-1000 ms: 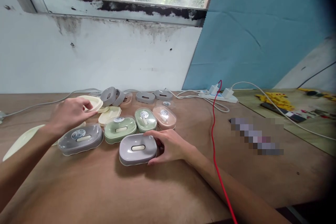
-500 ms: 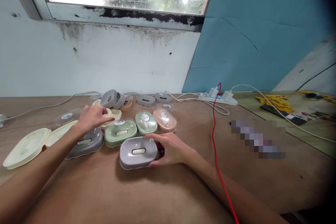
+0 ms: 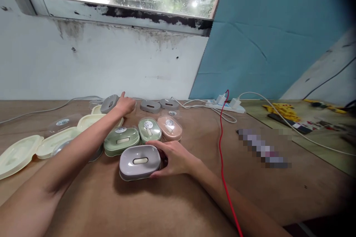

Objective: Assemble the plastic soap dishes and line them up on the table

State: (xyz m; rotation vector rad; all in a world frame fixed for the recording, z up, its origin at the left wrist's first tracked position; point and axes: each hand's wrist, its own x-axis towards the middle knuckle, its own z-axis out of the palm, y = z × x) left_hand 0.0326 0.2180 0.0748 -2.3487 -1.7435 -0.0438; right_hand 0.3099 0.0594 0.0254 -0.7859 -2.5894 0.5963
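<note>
Steady the grey lidded case (image 3: 139, 170)
The right hand (image 3: 179, 158) pinches its right end between thumb and fingers, nearer than the green case (image 3: 121, 143); hold it level. The left hand (image 3: 126, 105) is beside a grey slotted cover (image 3: 109, 103); its grip is hidden.

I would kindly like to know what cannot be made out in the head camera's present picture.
All in the head view:
- What the left hand touches: the hand itself hides it.
- Most of the grey oval plastic box at left: the left forearm covers it.
- The far end of the cream oval plastic piece: cut by the left edge.
- Print on the pink oval plastic box: too small.
- The long object at right: pixelated.
</note>
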